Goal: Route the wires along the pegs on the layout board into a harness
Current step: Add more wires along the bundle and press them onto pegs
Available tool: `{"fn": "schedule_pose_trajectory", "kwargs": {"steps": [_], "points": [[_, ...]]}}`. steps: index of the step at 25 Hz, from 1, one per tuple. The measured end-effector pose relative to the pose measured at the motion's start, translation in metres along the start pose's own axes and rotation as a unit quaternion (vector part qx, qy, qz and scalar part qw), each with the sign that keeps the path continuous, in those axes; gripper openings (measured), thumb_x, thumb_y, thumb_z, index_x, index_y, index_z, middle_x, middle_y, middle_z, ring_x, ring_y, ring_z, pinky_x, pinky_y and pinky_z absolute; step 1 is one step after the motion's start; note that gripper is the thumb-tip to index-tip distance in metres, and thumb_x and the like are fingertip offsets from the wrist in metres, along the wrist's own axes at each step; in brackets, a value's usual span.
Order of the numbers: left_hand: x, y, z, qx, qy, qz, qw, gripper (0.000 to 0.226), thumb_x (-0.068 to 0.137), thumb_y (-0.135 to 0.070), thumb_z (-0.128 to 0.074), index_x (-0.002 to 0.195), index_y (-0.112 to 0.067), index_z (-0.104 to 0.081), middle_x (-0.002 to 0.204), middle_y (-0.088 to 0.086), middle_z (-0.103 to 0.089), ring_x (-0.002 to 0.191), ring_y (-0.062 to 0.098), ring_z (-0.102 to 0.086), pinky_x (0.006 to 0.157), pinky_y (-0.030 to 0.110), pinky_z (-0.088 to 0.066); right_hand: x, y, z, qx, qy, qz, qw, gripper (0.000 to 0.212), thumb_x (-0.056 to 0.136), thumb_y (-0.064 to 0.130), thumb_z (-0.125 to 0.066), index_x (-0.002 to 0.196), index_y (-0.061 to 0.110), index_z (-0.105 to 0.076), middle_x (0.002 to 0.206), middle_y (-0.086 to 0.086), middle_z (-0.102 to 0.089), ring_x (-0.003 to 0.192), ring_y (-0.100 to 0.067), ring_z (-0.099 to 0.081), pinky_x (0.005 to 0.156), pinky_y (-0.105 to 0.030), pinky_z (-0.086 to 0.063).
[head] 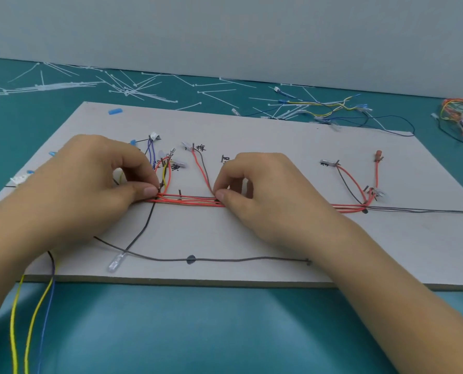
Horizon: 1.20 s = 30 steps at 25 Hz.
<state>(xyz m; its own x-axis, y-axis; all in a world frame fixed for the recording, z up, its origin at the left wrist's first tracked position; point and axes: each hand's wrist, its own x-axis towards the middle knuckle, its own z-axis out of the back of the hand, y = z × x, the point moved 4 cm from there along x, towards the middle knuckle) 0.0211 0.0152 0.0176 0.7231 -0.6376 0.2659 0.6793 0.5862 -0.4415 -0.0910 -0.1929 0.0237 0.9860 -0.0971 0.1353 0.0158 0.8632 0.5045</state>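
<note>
Red wires (190, 200) partly hidden under right hand (265, 190), yellow wires (12, 333) cut by bottom edge, labels (200, 147) unreadable

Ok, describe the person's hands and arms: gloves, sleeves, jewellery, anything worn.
Nothing is worn. The left hand and right hand are bare: no gloves, no rings, and the thumbnails that show are short and unpainted. The left forearm and right forearm are bare too, with no sleeve, watch or bracelet as far as the frame's edge.

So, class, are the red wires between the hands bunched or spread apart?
Bunched: the left hand and right hand pinch the red wires into one narrow run.
</note>
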Motion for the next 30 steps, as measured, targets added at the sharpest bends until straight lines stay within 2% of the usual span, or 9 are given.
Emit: {"fn": "schedule_pose_trajectory", "kwargs": {"steps": [4,7,13,15,17,20,23,26,30], "points": [[-0.006,-0.01,-0.01,0.008,-0.017,-0.019,1.0,0.041,0.073,0.011,-0.08,0.076,-0.028,-0.069,0.073,-0.02,-0.063,0.079,-0.007,-0.056,0.067,0.007,-0.039,0.002,0.004,-0.002,-0.037,-0.01,0.017,0.999,0.011,0.092,0.023,-0.06,0.084,0.027,-0.067,0.082,0.012,-0.065,0.08,-0.013,-0.054,0.076,-0.038,-0.054],[-0.006,-0.019,-0.011,-0.005,-0.028,-0.023,0.999,0.038,0.07,0.02,-0.076,0.074,-0.017,-0.071,0.074,-0.018,-0.063,0.08,-0.012,-0.056,0.07,-0.002,-0.035,0.001,0.003,0.0,-0.051,-0.015,0.024,0.998,0.01,0.089,0.023,-0.06,0.08,0.026,-0.064,0.076,0.011,-0.061,0.079,-0.015,-0.054,0.074,-0.038,-0.054],[0.005,-0.059,-0.031,-0.032,-0.025,-0.058,0.997,0.026,0.071,0.02,-0.07,0.07,-0.007,-0.068,0.068,0.0,-0.066,0.068,0.006,-0.052,0.067,0.014,-0.042,-0.007,-0.023,0.028,-0.063,0.016,-0.034,0.997,0.009,0.074,0.03,-0.06,0.069,0.026,-0.067,0.062,0.011,-0.063,0.069,-0.009,-0.06,0.068,-0.038,-0.056],[0.011,-0.071,-0.039,-0.041,-0.017,-0.051,0.998,0.021,0.074,0.016,-0.068,0.071,-0.005,-0.068,0.07,0.005,-0.067,0.071,0.019,-0.059,0.07,0.033,-0.049,-0.01,-0.032,0.039,-0.076,0.032,-0.058,0.995,0.007,0.073,0.028,-0.064,0.067,0.028,-0.068,0.061,0.014,-0.064,0.064,-0.005,-0.06,0.063,-0.034,-0.054],[0.016,-0.084,-0.047,-0.049,-0.001,-0.033,0.998,0.015,0.08,0.009,-0.069,0.075,-0.005,-0.07,0.075,0.006,-0.069,0.077,0.025,-0.062,0.073,0.039,-0.05,-0.014,-0.039,0.048,-0.076,0.044,-0.085,0.992,0.011,0.074,0.024,-0.067,0.067,0.03,-0.07,0.06,0.016,-0.066,0.06,-0.004,-0.061,0.057,-0.03,-0.052],[0.02,-0.093,-0.045,-0.059,0.035,-0.001,0.998,0.009,0.09,-0.011,-0.071,0.085,-0.017,-0.076,0.081,-0.005,-0.073,0.083,0.013,-0.065,0.081,0.03,-0.051,-0.016,-0.045,0.056,-0.05,0.055,-0.118,0.99,0.018,0.077,0.018,-0.068,0.067,0.032,-0.073,0.059,0.013,-0.068,0.058,-0.005,-0.063,0.055,-0.027,-0.051],[0.013,-0.083,-0.01,-0.112,0.004,-0.007,0.994,0.012,0.093,-0.03,-0.065,0.093,-0.031,-0.078,0.083,-0.02,-0.072,0.084,-0.007,-0.064,0.067,0.006,-0.045,-0.016,-0.047,0.054,-0.036,0.053,-0.127,0.99,0.019,0.078,0.016,-0.066,0.071,0.031,-0.075,0.06,0.011,-0.069,0.055,-0.006,-0.063,0.054,-0.025,-0.049],[-0.011,-0.051,0.03,-0.08,-0.044,-0.003,0.996,0.008,0.09,-0.041,-0.064,0.094,-0.043,-0.07,0.086,-0.031,-0.067,0.072,-0.009,-0.062,0.056,0.019,-0.044,-0.017,-0.047,0.053,-0.027,0.054,-0.132,0.989,0.019,0.08,0.016,-0.065,0.073,0.03,-0.075,0.061,0.01,-0.07,0.056,-0.007,-0.063,0.055,-0.024,-0.048],[-0.057,-0.021,0.024,-0.027,0.093,0.029,0.995,0.018,0.08,-0.055,-0.065,0.097,-0.054,-0.064,0.083,-0.022,-0.067,0.068,0.003,-0.063,0.053,0.023,-0.048,-0.017,-0.048,0.053,-0.034,0.059,-0.135,0.989,0.019,0.08,0.016,-0.064,0.071,0.03,-0.074,0.06,0.008,-0.069,0.053,-0.006,-0.06,0.051,-0.023,-0.046]]}}
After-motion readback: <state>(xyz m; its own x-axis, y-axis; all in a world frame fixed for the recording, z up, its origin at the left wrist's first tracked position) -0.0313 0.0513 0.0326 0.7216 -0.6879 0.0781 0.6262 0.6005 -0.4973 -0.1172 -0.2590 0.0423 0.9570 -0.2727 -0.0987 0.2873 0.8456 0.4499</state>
